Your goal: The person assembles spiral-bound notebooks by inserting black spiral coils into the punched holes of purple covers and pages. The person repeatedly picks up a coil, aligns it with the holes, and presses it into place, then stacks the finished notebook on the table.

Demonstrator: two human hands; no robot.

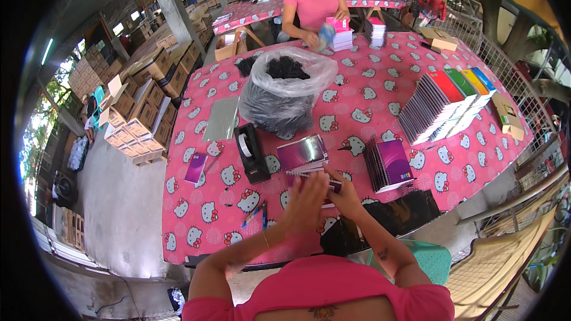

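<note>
Both hands (318, 193) grip a purple notebook (328, 185) near the clear bag (285, 89) holding black items.

The bench (369, 92) wears a pink cartoon-cat cloth. Mid-bench stands a bulging clear bag of black items (285, 92), with a grey sheet (221, 119) to its left. Toward the near edge lie a black tape dispenser (251, 153), a purple notebook (302, 153), and an upright stack of notebooks (388, 165). A fanned row of coloured notebooks (446, 104) lines the right edge; a small purple booklet (195, 168) lies near the left edge
</note>
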